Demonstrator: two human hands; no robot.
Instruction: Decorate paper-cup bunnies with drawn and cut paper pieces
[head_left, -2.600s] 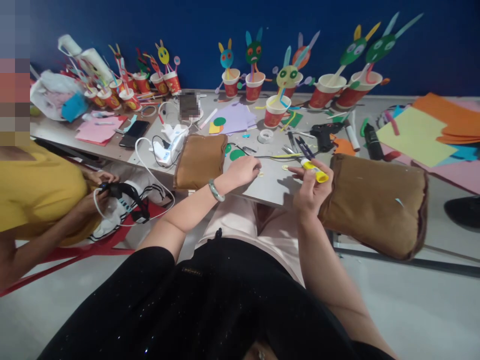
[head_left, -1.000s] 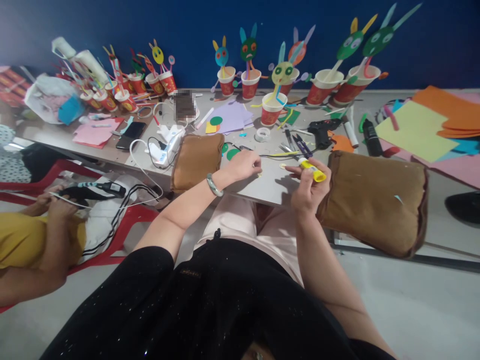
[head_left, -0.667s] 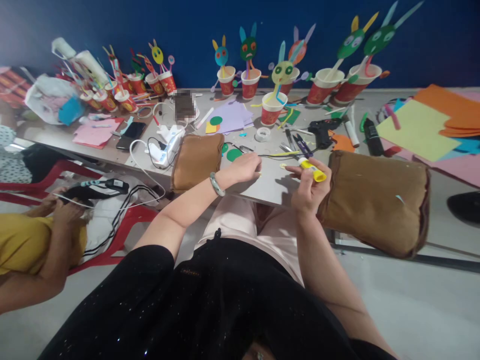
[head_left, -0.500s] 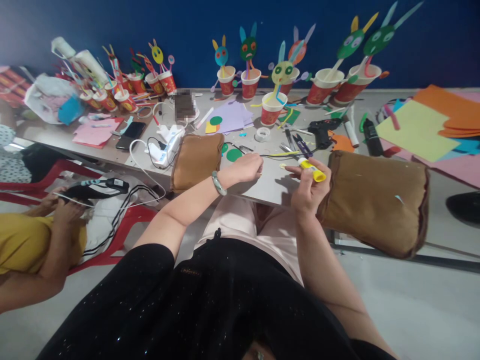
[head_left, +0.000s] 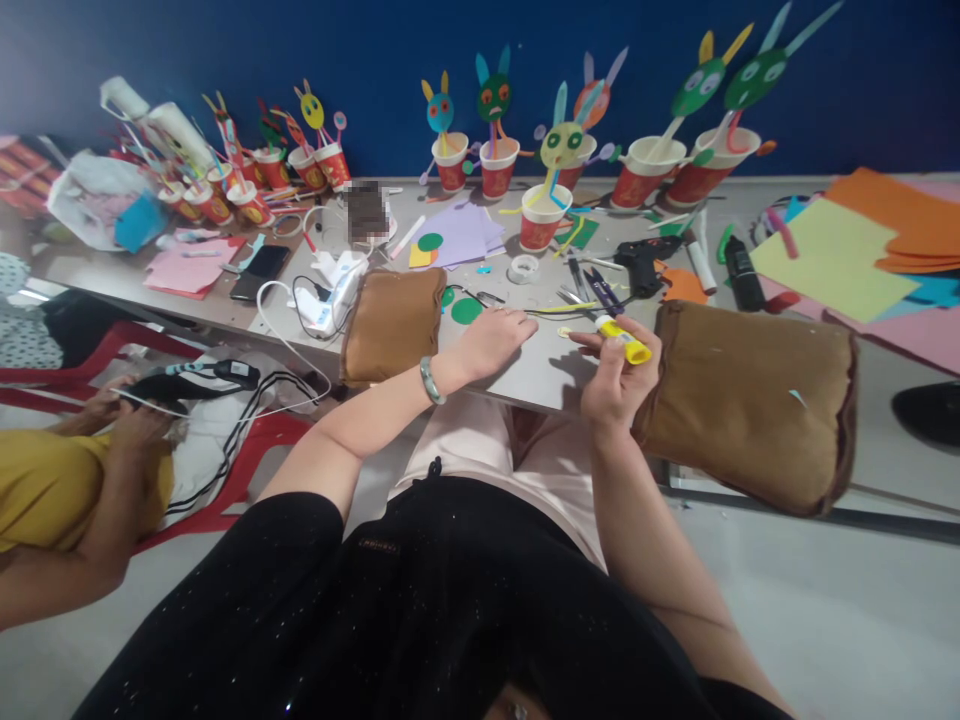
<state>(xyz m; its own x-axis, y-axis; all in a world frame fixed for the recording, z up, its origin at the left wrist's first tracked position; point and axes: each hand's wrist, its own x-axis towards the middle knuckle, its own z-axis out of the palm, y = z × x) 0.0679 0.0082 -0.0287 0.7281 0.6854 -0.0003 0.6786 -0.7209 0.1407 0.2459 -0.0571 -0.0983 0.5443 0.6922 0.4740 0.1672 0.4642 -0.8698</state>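
In my right hand (head_left: pixel 621 380) is a yellow glue stick (head_left: pixel 630 345), gripped between thumb and fingers, its white end toward the table. The index finger of that hand points left, close to a small pale yellow paper piece (head_left: pixel 564 332) on the tabletop. My left hand (head_left: pixel 496 342), with a bangle at the wrist, rests palm down at the table's front edge, fingers stretched to the right and seemingly holding nothing. Just behind it lie a green paper circle (head_left: pixel 466 311) and a thin black cord. Scissors (head_left: pixel 604 290) lie behind my right hand.
Brown cushions (head_left: pixel 750 400) flank my hands at the table edge. Paper cups with puppet-like figures (head_left: pixel 546 215) line the blue wall. A black glue gun (head_left: pixel 643 268), tape roll (head_left: pixel 523 268), power strip (head_left: pixel 337 290) and coloured paper (head_left: pixel 832 250) lie about. A seated person (head_left: pixel 75 480) is at left.
My left hand has shifted slightly, and its curled fingers have straightened out to the right. My right hand with the glue stick stays nearly still.
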